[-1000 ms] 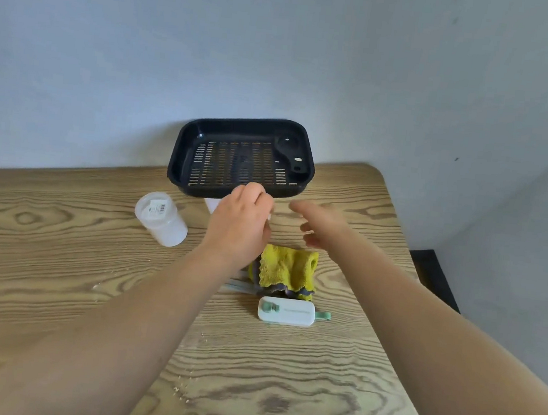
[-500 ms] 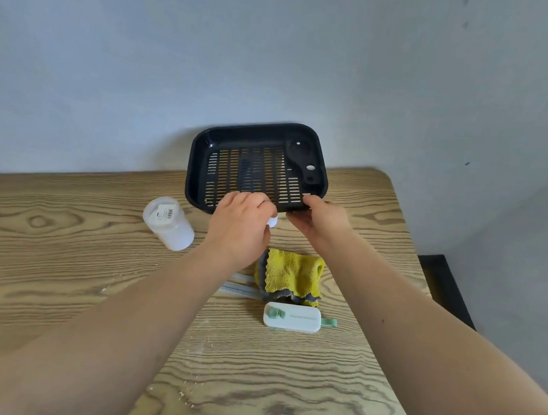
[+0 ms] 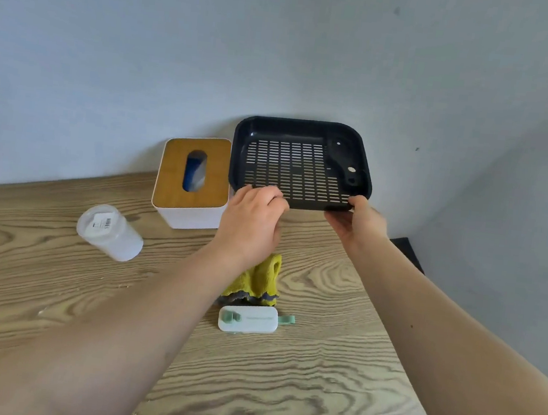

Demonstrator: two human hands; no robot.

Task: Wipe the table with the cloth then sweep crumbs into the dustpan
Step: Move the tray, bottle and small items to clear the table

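While both hands hold it by its near rim, the black slotted tray (image 3: pixel 301 163) is now tipped up almost on edge against the wall at the back edge of the table (image 3: pixel 315 380), and that lift is the big change: a moment ago it lay flatter over the back of the table, and now a tissue box (image 3: pixel 191 181) with a wooden lid stands revealed just to its left. The left hand (image 3: pixel 250 225) curls its fingers over the tray's near-left rim, the right hand (image 3: pixel 357 221) pinches the near-right corner, thumb on top. So this looks like clearing ground, not wiping yet. The yellow cloth (image 3: pixel 259 282) lies crumpled mid-table, partly under the left forearm, untouched. Just in front of it, towards the near edge, rests the small white and green dustpan set (image 3: pixel 249 319). A translucent lidded tub (image 3: pixel 109 232) lies tilted towards the left edge. Pale crumbs (image 3: pixel 42 310) speckle the wood left of the forearm, more by the near edge. Wiping hasn't started; once the tray is parked out of the way, I'd expect a hand to go for that cloth.
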